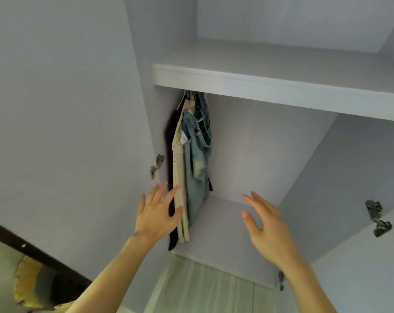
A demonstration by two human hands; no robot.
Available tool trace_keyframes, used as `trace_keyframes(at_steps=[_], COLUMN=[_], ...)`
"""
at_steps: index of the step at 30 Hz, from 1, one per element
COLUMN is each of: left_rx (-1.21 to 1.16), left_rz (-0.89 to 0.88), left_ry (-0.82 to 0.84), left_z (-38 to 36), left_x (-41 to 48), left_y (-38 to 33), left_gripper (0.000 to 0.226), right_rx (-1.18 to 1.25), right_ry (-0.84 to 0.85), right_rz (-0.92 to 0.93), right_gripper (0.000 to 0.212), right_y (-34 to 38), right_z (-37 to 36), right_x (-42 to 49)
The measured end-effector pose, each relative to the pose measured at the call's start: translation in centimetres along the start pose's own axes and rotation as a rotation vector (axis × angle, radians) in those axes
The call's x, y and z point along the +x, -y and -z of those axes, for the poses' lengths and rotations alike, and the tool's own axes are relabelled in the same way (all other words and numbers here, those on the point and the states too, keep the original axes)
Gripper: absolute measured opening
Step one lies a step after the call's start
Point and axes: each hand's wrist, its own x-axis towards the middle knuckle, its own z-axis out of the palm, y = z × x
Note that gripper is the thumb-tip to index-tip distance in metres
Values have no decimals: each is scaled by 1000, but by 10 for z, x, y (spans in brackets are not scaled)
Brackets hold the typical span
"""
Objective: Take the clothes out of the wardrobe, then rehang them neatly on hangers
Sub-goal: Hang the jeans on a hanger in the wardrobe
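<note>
Both hands are raised into the open wardrobe [259, 154], forearms extended upward from the lower frame. Left hand [156, 211]: fingers straight and spread, back of hand to camera, fingertips overlapping the lower part of the hanging clothes [187, 159]; whether it actually touches them cannot be told. It grips nothing. Right hand [266, 224]: fingers loosely curved and apart, holding nothing, well apart from the clothes, over the compartment floor.

Clothes hang bunched against the left wall, under the shelf [259, 86]: a dark garment [170, 154] outermost, a cream dotted garment [179, 168] beside it, then denim garments [197, 154]. Hangers [188, 98] show only as hooks and shoulders at the top, under the shelf edge. A metal hinge [156, 166] sits on the left wall just beside the clothes.
</note>
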Motion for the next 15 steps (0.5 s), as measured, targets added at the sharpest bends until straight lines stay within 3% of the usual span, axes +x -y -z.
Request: trace_keyframes(at_steps=[2,6,15], left_rx=[-1,-2,59], left_rz=[75,254,771], left_ry=[28,6,-102], left_z=[-12,-28,-44], left_x=[-33,-95,-275], left_y=[4,2,-10], left_gripper=[73,59,53], right_rx=[15,13,-70], right_ry=[67,278,633], right_rz=[11,110,519], right_gripper=[42,39,40], right_y=[-6,-8,17], right_z=[-19,-51,-113], right_x=[-7,-19,-40])
